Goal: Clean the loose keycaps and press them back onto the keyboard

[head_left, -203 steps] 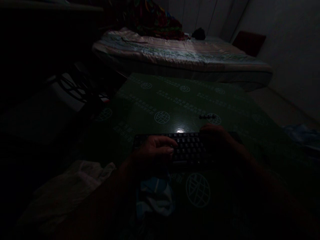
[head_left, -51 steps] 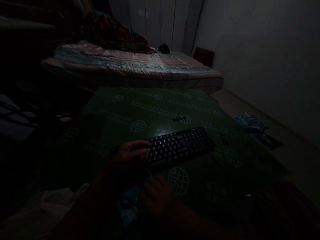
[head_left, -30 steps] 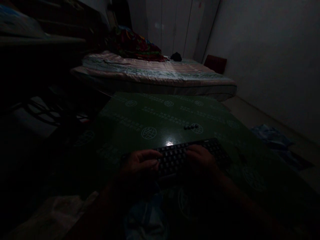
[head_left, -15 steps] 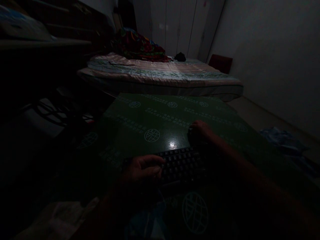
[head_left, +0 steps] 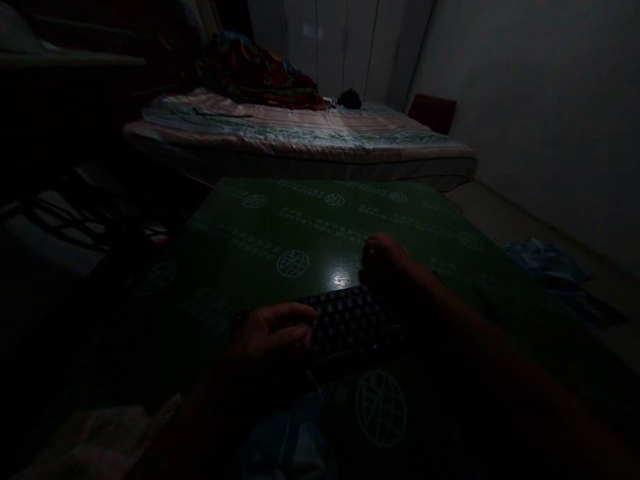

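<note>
A dark keyboard [head_left: 350, 323] lies on the green table [head_left: 300, 230], which is printed with pale globe marks. My left hand [head_left: 275, 330] rests over the keyboard's left end, thumb and forefinger apart and reaching onto the keys. Beyond the keyboard's upper right edge is my right hand [head_left: 385, 253], its fingers curled downward. Deep shadow under it hides whatever its fingers may hold. My right forearm passes over the keyboard's right end.
Behind the table stands a bed [head_left: 310, 133] with a red patterned blanket [head_left: 265, 77]. Crumpled cloth [head_left: 545, 260] lies on the floor at the right. Pale cloth [head_left: 100, 433] shows at the lower left. The room is very dark.
The whole view has shifted, so the table, bed and keyboard appear slightly further left and higher. Against the keyboard, my right hand has moved slightly left; my left hand keeps its place.
</note>
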Demonstrator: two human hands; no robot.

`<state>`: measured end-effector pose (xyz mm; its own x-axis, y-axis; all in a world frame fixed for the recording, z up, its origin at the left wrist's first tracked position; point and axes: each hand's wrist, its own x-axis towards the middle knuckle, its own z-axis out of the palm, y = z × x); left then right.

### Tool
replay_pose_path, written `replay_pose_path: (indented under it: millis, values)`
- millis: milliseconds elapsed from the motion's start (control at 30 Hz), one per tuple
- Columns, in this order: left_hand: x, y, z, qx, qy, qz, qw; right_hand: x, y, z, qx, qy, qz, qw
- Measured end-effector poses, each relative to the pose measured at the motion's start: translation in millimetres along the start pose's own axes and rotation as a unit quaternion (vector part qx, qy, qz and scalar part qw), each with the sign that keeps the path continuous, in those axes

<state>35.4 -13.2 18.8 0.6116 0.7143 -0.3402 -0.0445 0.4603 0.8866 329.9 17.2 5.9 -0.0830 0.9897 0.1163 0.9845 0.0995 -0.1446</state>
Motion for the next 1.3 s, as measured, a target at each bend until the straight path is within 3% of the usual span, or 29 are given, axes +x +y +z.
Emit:
replay_pose_path:
  millis: [200,267,433,733,1300]
  values:
    - [0.1,9.0,8.6,0.038,0.060,-0.058,0.996,-47.4,-66.6,-5.9,0.169,0.155,-0.134,0.964]
    - [0.6,11.4,11.9,0.039,0.087,-0.045,0.994,-59.9,-88.7,-3.2,0.166,0.162,-0.156,0.960]
    - [5.8,12.7,14.8,0.087,0.082,-0.046,0.992,-78.6,-123.6,0.6,0.160,0.168,-0.190,0.954]
    - [4.8,10.4,6.5,0.083,0.038,-0.034,0.995,-86.2,-135.9,1.1,0.158,0.178,-0.158,0.958]
    - [5.9,1.4,2.8,0.044,-0.041,-0.016,0.998,-97.6,-134.6,8.3,0.256,0.225,-0.152,0.928]
